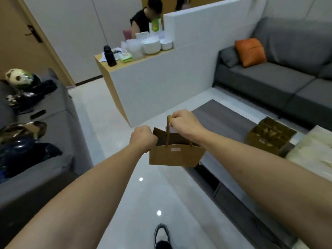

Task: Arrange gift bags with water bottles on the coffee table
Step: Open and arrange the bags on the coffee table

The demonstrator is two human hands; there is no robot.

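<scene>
Above glossy floor, both hands' curled fingers (175,116) on paper bag (175,155), contents hidden.

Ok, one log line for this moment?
left hand: grips bag rim | right hand: pinches handle | paper bag: held in air, open, beside coffee table | contents: unseen

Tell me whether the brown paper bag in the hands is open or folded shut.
Open. The left hand grips the brown paper bag at its rim, the right hand holds one handle, and the dark inside shows.
</scene>
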